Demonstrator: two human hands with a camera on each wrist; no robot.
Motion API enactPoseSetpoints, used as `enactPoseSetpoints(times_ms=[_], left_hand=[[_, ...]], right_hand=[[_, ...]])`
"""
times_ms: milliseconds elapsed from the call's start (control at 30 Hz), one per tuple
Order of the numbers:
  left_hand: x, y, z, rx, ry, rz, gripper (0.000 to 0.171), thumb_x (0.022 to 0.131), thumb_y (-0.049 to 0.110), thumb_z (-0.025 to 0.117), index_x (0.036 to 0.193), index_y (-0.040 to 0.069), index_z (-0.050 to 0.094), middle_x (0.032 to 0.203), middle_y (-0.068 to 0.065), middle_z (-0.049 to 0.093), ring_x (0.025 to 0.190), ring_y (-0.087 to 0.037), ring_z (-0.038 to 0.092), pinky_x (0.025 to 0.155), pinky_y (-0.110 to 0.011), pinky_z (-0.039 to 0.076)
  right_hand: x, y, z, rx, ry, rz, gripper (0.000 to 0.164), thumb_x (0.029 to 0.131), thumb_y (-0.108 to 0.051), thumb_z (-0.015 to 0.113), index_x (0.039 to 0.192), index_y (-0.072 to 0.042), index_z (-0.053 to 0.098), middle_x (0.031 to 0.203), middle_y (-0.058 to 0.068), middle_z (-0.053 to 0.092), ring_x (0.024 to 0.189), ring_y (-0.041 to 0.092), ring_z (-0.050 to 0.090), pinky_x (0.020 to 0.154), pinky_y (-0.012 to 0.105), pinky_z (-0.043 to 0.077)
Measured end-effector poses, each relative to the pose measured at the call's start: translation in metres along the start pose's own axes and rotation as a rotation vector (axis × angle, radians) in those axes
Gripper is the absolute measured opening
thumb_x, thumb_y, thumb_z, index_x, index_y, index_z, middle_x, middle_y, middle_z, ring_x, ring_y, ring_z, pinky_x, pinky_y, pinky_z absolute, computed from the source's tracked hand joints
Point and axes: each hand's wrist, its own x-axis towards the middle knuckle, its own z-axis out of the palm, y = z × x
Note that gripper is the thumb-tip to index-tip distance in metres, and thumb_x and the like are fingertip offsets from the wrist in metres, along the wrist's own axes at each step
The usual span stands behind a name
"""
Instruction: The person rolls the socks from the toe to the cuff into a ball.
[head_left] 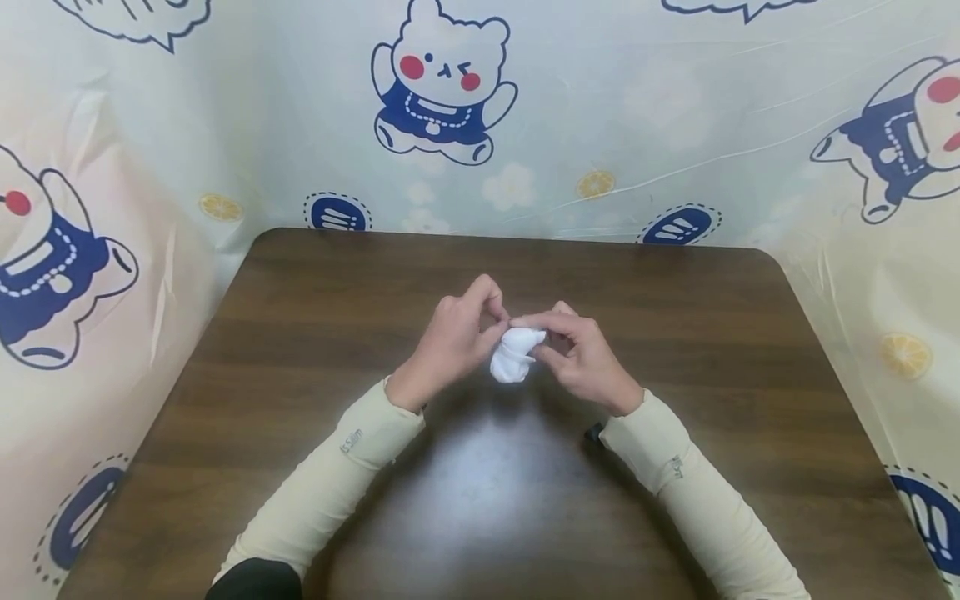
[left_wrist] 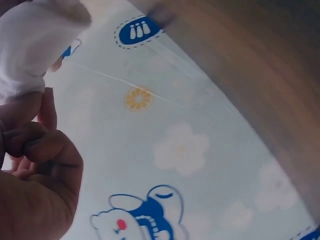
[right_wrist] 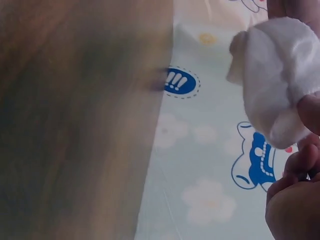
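Observation:
A small bunched piece of white cloth, possibly a sock, is held up over the middle of the table. My left hand pinches its upper edge between thumb and forefinger. From the other side, my right hand grips the cloth, its forefinger reaching along the top and its thumb pressed to the side. The left wrist view shows the cloth above my curled left fingers. In the right wrist view the folded cloth is rounded, with my right thumb lying on it. Some fingertips are hidden behind the fabric.
The brown wooden table has rounded far corners. A printed sheet with cartoon bears hangs behind it and along both sides. Near my right cuff sits a small dark object, partly covered by the sleeve.

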Motion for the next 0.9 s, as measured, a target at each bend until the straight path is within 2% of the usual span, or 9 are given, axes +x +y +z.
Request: enactPoseSetpoints(times_ms=[100, 167, 233, 267, 333, 433, 533, 700, 900], left_hand=[[0.0, -0.001, -0.003, -0.131, -0.03, -0.163, 0.027, 0.082, -0.002, 0.08, 0.085, 0.008, 0.055, 0.082, -0.002, 0.072, 0.069, -0.014, 0.066, 0.062, -0.031, 0.047], [-0.001, -0.002, -0.006, -0.218, -0.031, -0.261, 0.021, 0.082, 0.004, 0.083, 0.085, 0.011, 0.063, 0.083, 0.003, 0.072, 0.072, -0.011, 0.066, 0.063, -0.031, 0.048], [-0.003, -0.003, -0.009, -0.267, -0.023, -0.282, 0.014, 0.083, 0.009, 0.083, 0.089, 0.012, 0.071, 0.083, 0.006, 0.071, 0.066, -0.009, 0.061, 0.059, -0.03, 0.046], [-0.004, -0.004, -0.01, -0.274, -0.019, -0.248, 0.012, 0.083, 0.01, 0.083, 0.091, 0.013, 0.074, 0.085, 0.006, 0.071, 0.066, -0.009, 0.059, 0.058, -0.03, 0.045], [-0.005, -0.003, -0.01, -0.239, -0.02, -0.104, 0.013, 0.084, 0.009, 0.083, 0.096, 0.011, 0.078, 0.089, 0.004, 0.07, 0.067, -0.011, 0.057, 0.058, -0.029, 0.046], [-0.006, -0.001, -0.009, -0.124, -0.033, 0.158, 0.02, 0.082, 0.005, 0.083, 0.102, 0.008, 0.08, 0.097, -0.002, 0.068, 0.076, -0.014, 0.06, 0.065, -0.025, 0.051], [-0.004, 0.003, -0.009, 0.015, -0.029, 0.327, 0.021, 0.081, 0.005, 0.084, 0.101, 0.007, 0.08, 0.099, -0.005, 0.065, 0.077, -0.015, 0.064, 0.069, -0.024, 0.053], [-0.002, 0.008, -0.009, 0.142, -0.092, 0.459, 0.012, 0.086, 0.002, 0.078, 0.097, 0.005, 0.073, 0.102, -0.004, 0.062, 0.063, -0.012, 0.058, 0.06, -0.021, 0.051], [-0.007, 0.002, 0.001, 0.083, -0.147, 0.481, 0.016, 0.09, -0.003, 0.071, 0.103, 0.003, 0.063, 0.105, -0.005, 0.066, 0.061, -0.01, 0.053, 0.057, -0.018, 0.046]], right_hand=[[-0.001, 0.006, -0.001, -0.032, -0.013, 0.031, 0.03, 0.082, 0.019, 0.069, 0.109, 0.005, 0.072, 0.094, 0.009, 0.064, 0.082, 0.026, 0.05, 0.074, 0.029, 0.052], [-0.002, 0.013, -0.003, -0.042, -0.003, 0.082, 0.028, 0.082, 0.017, 0.071, 0.107, 0.004, 0.072, 0.095, 0.009, 0.067, 0.082, 0.026, 0.055, 0.072, 0.03, 0.052], [-0.003, 0.018, -0.007, -0.032, 0.017, 0.136, 0.028, 0.082, 0.015, 0.072, 0.107, 0.002, 0.072, 0.099, 0.009, 0.07, 0.083, 0.026, 0.059, 0.071, 0.032, 0.053], [-0.003, 0.019, -0.009, -0.03, 0.032, 0.158, 0.028, 0.082, 0.014, 0.072, 0.106, 0.001, 0.072, 0.1, 0.01, 0.071, 0.083, 0.025, 0.06, 0.07, 0.032, 0.053], [-0.002, 0.021, -0.012, -0.029, 0.056, 0.18, 0.026, 0.082, 0.014, 0.073, 0.106, 0.002, 0.072, 0.101, 0.012, 0.072, 0.082, 0.026, 0.06, 0.069, 0.031, 0.052], [-0.001, 0.021, -0.016, -0.039, 0.057, 0.187, 0.025, 0.083, 0.012, 0.073, 0.106, 0.001, 0.072, 0.101, 0.011, 0.072, 0.083, 0.025, 0.06, 0.07, 0.031, 0.052], [0.0, 0.02, -0.018, -0.01, 0.042, 0.206, 0.024, 0.084, 0.012, 0.072, 0.105, 0.0, 0.073, 0.101, 0.008, 0.072, 0.085, 0.025, 0.062, 0.074, 0.032, 0.055], [-0.001, 0.018, -0.021, 0.026, 0.022, 0.234, 0.024, 0.085, 0.013, 0.07, 0.103, -0.002, 0.073, 0.1, 0.006, 0.073, 0.084, 0.026, 0.063, 0.074, 0.035, 0.056], [-0.002, 0.023, -0.026, -0.028, 0.009, 0.286, 0.022, 0.085, 0.01, 0.072, 0.104, -0.001, 0.073, 0.099, 0.008, 0.073, 0.08, 0.026, 0.063, 0.071, 0.032, 0.056]])
